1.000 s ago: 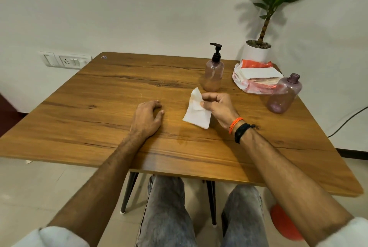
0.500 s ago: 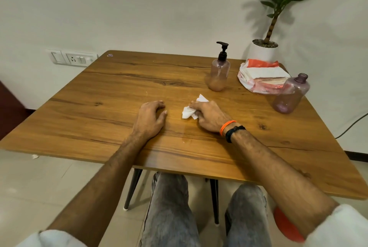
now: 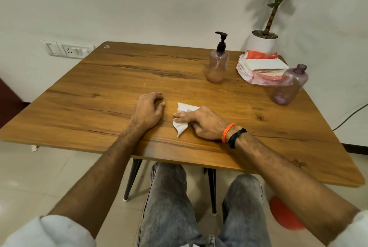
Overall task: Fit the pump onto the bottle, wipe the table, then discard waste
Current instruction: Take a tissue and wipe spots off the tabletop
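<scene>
A white tissue [image 3: 182, 126] lies crumpled on the wooden table [image 3: 99, 91], and my right hand [image 3: 201, 124] presses it flat against the wood near the front middle. My left hand [image 3: 148, 111] rests palm down beside it, holding nothing, fingers loosely curled. A translucent pink bottle [image 3: 217, 65] with a black pump on top stands upright at the back centre. A second pink bottle [image 3: 289, 86] stands open-necked, without a pump, at the right edge.
A plastic packet of tissues [image 3: 258, 68] lies between the two bottles. A potted plant [image 3: 263, 40] stands behind the table's far right corner. A red round object [image 3: 284, 216] sits on the floor under my right arm. A cable [image 3: 352, 115] runs along the right wall.
My right hand lowered the tissue from held up to pressed on the table, then slid it toward me and slightly left. The left hand stayed in place.
</scene>
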Motion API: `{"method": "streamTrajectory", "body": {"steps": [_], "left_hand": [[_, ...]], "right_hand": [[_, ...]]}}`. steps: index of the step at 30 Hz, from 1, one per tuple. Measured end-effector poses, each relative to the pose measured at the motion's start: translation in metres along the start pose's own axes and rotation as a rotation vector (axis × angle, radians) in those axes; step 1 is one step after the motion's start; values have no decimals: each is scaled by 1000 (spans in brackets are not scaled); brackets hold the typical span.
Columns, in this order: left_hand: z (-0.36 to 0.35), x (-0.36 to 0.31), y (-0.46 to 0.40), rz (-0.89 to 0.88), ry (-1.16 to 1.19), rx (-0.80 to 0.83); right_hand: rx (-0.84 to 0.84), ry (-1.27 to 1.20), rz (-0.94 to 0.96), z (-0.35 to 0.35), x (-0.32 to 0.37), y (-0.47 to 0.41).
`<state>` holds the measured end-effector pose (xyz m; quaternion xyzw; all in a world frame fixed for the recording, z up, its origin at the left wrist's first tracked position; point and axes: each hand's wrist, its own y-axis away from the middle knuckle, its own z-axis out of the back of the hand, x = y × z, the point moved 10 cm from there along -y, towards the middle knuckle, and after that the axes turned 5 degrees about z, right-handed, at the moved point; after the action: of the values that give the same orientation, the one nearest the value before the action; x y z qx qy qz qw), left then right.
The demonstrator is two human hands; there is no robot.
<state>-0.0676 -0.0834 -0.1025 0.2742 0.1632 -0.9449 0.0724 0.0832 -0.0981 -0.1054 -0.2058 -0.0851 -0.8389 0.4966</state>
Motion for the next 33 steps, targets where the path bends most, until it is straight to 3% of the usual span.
{"method": "streamTrajectory", "body": {"steps": [6, 10, 15, 18, 25, 29, 33], "left_hand": [[1, 0, 5, -10, 7, 7], [1, 1, 6, -5, 12, 10], [1, 2, 5, 1, 16, 1], [1, 2, 4, -1, 15, -5], [0, 1, 5, -4, 7, -9], [0, 3, 4, -1, -1, -14], [-2, 4, 3, -9, -6, -8]], "right_hand": [[18, -124, 108, 7, 9, 28], [-84, -64, 49, 28, -7, 37], [6, -106, -32, 21, -12, 37], [62, 13, -59, 14, -15, 33], [-41, 75, -44, 12, -8, 24], [-109, 33, 25, 15, 3, 24], [-41, -94, 119, 5, 19, 31]]}}
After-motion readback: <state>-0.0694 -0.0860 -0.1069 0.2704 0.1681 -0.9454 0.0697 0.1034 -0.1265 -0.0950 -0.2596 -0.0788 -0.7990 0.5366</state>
